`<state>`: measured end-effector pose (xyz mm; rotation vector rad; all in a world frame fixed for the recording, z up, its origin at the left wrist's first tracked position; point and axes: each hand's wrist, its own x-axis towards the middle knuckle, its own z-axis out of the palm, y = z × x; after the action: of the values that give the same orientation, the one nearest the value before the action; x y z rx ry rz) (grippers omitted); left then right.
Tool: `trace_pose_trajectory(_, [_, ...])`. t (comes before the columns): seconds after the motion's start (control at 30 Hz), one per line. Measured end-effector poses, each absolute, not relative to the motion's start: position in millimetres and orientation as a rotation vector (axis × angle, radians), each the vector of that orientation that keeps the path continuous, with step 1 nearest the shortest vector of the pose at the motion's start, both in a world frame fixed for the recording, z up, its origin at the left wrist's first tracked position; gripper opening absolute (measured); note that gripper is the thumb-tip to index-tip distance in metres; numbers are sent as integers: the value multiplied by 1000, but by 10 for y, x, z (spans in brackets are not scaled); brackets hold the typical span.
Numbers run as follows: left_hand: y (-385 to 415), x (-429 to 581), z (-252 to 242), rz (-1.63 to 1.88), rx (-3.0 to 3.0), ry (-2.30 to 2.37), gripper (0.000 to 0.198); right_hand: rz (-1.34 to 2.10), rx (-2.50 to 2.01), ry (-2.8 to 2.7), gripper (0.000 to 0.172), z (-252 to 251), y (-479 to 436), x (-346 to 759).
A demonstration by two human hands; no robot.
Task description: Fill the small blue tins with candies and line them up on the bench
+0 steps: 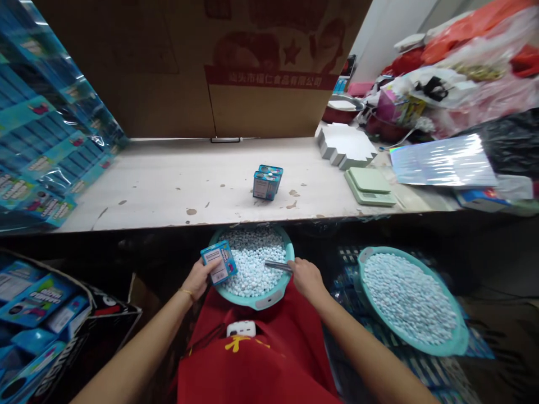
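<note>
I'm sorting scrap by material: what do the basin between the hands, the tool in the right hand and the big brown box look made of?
Basin: probably plastic, smooth and evenly turquoise. Tool: likely metal, from its grey sheen. Big box: seemingly cardboard, matte brown, printed in red.

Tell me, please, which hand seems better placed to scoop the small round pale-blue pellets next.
Probably the right hand: it holds a slim silver metal tool over the pellets, while the left hand holds a blue printed rectangular box.
</note>
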<state>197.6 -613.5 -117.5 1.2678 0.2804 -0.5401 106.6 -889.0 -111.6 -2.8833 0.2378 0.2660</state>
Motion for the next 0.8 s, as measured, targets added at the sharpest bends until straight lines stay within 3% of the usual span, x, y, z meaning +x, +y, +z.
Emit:
trace_pose_trajectory(0.17, [-6425, 2024, -1446, -514, 1239, 324, 37, 303, -2926, 230, 31, -1431, -8509, 1367])
trace_pose_trajectory(0.43, [-6518, 1965, -1396, -586, 1187, 292, 40, 216, -2420, 384, 32, -1777, -8286, 1636])
trace_pose_trajectory(0.63, [-6148, 2020, -1234, -429, 1416, 80, 45, 170, -2350, 286, 29, -1621, -8536, 1603])
trace_pose_trajectory(0.8, [-6062, 2099, -1188, -298, 1761, -141, 44, 89, -2286, 169, 26, -1203, -8703, 1566])
